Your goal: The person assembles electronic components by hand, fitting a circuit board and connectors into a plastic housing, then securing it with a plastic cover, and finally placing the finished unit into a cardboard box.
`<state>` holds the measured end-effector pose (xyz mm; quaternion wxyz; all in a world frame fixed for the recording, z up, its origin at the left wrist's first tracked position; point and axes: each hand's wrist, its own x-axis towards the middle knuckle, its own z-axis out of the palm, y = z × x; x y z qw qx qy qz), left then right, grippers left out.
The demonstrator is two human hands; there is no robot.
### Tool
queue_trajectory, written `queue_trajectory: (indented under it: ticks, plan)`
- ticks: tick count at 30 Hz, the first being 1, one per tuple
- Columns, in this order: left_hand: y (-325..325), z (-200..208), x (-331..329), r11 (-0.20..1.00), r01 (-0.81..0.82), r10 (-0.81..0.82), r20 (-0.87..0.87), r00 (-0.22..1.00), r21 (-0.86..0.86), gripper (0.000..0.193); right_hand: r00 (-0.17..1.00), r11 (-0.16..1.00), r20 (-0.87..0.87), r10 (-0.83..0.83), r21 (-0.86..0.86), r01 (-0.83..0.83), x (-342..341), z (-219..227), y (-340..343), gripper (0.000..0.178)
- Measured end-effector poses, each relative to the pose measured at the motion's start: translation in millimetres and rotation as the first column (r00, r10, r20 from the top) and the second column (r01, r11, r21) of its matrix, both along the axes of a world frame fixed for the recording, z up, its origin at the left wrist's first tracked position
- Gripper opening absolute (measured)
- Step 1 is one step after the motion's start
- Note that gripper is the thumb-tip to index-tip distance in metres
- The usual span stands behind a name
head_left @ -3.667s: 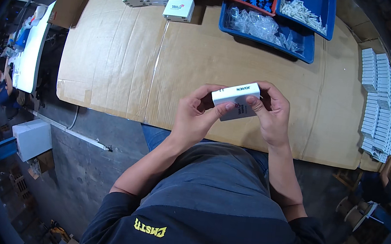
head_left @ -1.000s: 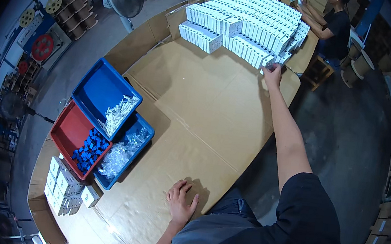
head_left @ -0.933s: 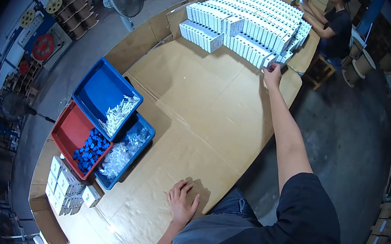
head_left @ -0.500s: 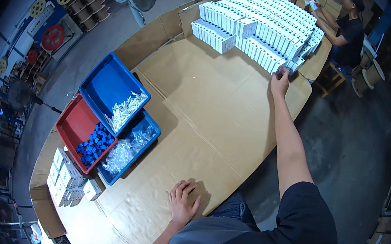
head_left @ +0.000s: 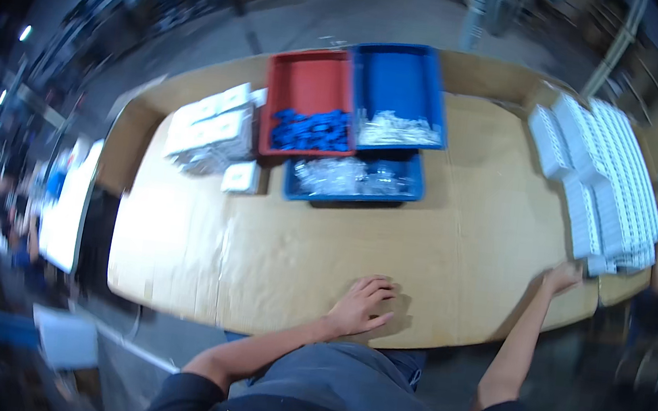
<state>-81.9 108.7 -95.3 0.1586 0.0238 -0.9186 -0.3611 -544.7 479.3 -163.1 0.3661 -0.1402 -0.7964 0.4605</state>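
My left hand (head_left: 364, 305) lies on the cardboard-covered table near its front edge, fingers spread and nothing in it. My right hand (head_left: 563, 277) is stretched out to the right, just beside the near end of a large block of white boxes (head_left: 615, 189) set in close rows. Motion smears its fingers, so whether it holds anything is unclear. At the left of the table are a smaller pile of white boxes (head_left: 212, 129) and a single white box (head_left: 241, 177) in front of it.
A red tray (head_left: 310, 82) holds small blue parts (head_left: 311, 130). A blue tray (head_left: 398, 79) beside it holds slim white parts (head_left: 398, 131). Partly under both, another blue tray (head_left: 354, 199) contains clear plastic pieces. A cardboard wall (head_left: 494, 76) borders the far edge.
The whole view has swung to the left, bringing the trays to the centre and the block of boxes to the right. My right hand stays near that block's end; my left still rests on the table.
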Motion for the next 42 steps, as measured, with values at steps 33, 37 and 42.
queue_trajectory:
  ticks: [33, 37, 42]
  plan:
    - [-150.6, 1.2, 162.6, 0.636, -0.747, 0.761, 0.005, 0.649, 0.193, 0.025, -0.318, -0.258, 0.184, 0.93, -0.29, -0.922, 254.1, 186.9, -489.6, 0.019]
    - [-152.8, 14.3, 166.0, 0.674, -0.729, 0.731, 0.035, 0.682, 0.119, 0.033, -0.443, -0.411, 0.076, 0.893, -0.261, -0.874, 272.0, 241.3, -612.2, 0.022]
    - [-161.0, 16.1, 170.2, 0.653, -0.726, 0.734, 0.057, 0.677, 0.216, 0.037, -0.475, -0.451, 0.138, 0.869, -0.177, -0.875, 257.7, 249.1, -799.2, 0.021]
